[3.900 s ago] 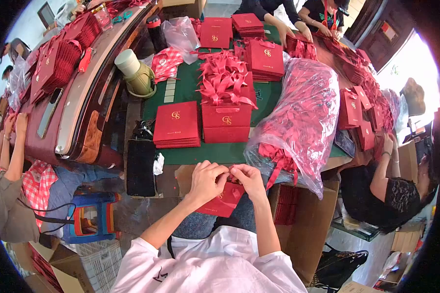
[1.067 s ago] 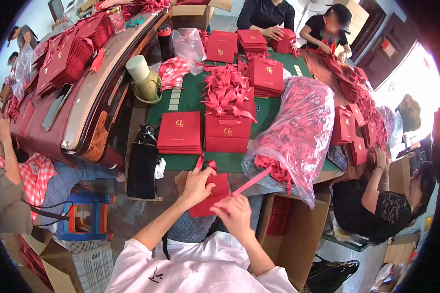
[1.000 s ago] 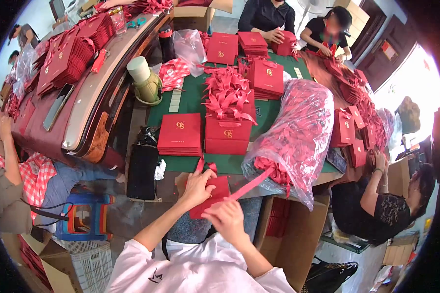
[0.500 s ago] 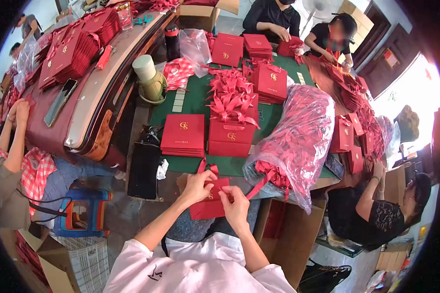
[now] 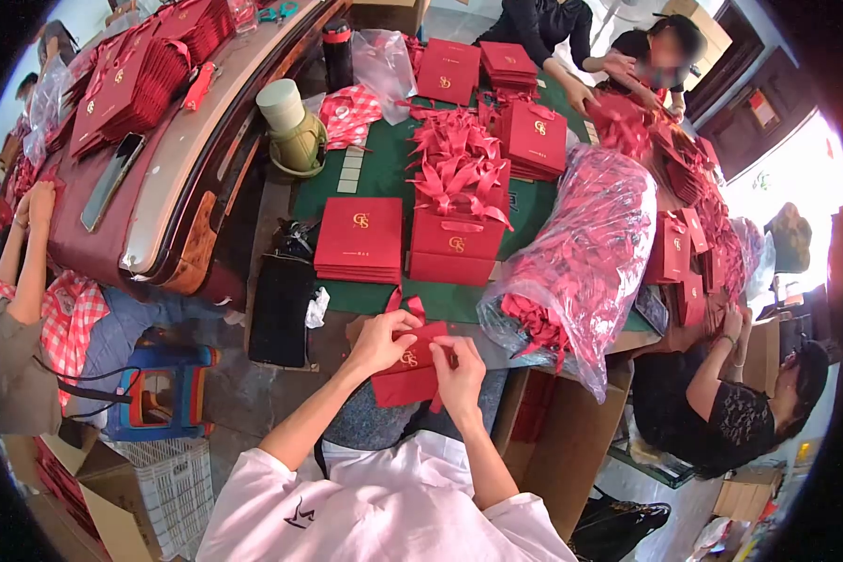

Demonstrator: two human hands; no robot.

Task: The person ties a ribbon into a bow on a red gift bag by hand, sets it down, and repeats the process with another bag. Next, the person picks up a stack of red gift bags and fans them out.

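Observation:
A small red paper gift bag (image 5: 405, 388) with a gold logo is in front of my body, over my lap at the table edge. My left hand (image 5: 384, 343) is closed on its upper left part, and a red ribbon end (image 5: 405, 302) sticks up beyond the fingers. At the bag's upper right edge, my right hand (image 5: 460, 371) pinches the ribbon, whose tail hangs below the fingers. Just beyond my hands lies a stack of flat red bags (image 5: 358, 239). Beside it, red bags with ribbon bows (image 5: 452, 245) stand upright in a row.
A clear plastic sack of red ribbons (image 5: 585, 262) lies at the right. A green thermos (image 5: 290, 131), a black pouch (image 5: 281, 309) and crumpled tissue (image 5: 317, 307) are at the left. An open cardboard box (image 5: 557, 431) stands below the table. Co-workers sit around.
The ribbon that stretched right from my right hand now hangs below it. My hands remain at the bag. Across the table, a co-worker's hands and some red bags have moved right.

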